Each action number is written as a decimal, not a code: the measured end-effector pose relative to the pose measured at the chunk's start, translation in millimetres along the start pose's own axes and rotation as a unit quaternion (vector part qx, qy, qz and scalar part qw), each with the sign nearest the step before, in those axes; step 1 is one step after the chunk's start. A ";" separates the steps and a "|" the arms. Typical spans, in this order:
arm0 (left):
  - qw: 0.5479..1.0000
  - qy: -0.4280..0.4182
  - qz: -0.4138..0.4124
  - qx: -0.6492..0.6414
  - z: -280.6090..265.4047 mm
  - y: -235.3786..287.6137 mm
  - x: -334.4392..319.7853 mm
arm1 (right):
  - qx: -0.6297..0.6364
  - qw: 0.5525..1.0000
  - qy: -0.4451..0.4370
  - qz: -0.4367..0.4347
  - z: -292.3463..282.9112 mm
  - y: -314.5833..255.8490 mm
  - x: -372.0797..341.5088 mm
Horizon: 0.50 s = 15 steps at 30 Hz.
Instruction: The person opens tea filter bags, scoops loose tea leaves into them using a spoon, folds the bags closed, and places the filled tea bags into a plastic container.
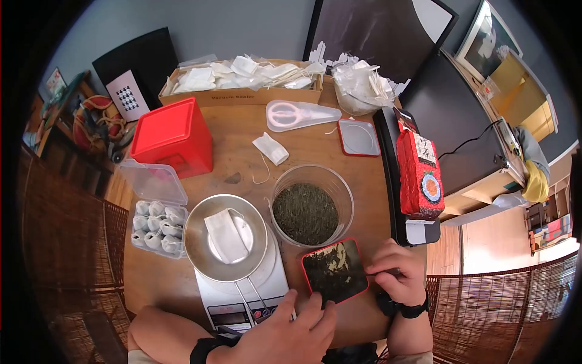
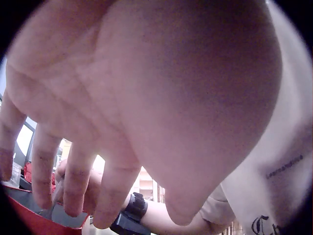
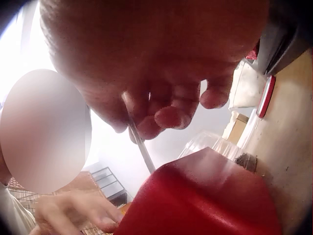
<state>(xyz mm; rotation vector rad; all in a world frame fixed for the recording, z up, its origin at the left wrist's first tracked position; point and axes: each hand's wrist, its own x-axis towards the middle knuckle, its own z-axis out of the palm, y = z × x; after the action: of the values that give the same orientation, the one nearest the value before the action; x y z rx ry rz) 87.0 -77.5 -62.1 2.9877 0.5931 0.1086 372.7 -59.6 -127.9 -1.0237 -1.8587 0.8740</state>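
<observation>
A red square tin (image 1: 306, 280) with dark loose leaves lies low and right of centre in the head view. My right hand (image 1: 401, 276) pinches a thin utensil, whose metal shaft (image 3: 141, 147) runs down to the tin (image 3: 195, 200) in the right wrist view; its far end is hidden. Extended fingers of my left hand (image 1: 288, 333) are at the tin's near edge; whether they touch it is unclear. Behind the tin stands a clear tub (image 1: 347, 209) of leaves. A metal pan (image 1: 197, 258) holding a white pouch (image 1: 226, 236) sits on a digital scale (image 1: 212, 297).
Filled pouches fill a clear box (image 1: 156, 242) at left, near a red canister (image 1: 176, 139). Cased scissors (image 1: 303, 115), a loose pouch (image 1: 271, 148) and a tin lid (image 1: 359, 138) lie farther back. A carton (image 1: 242, 97) lines the back; a red packet (image 1: 419, 173) is right.
</observation>
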 end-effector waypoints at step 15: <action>0.997 0.059 -0.027 0.030 4.5 -7.6 -0.3 | -0.125 0.989 0.000 -0.079 1.2 -7.7 -1.0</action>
<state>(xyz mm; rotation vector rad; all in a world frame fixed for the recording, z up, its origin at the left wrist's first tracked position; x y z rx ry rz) 84.3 -70.9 -67.4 3.0374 0.6998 0.2701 369.5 -64.0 -122.2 -1.0082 -2.0544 0.5573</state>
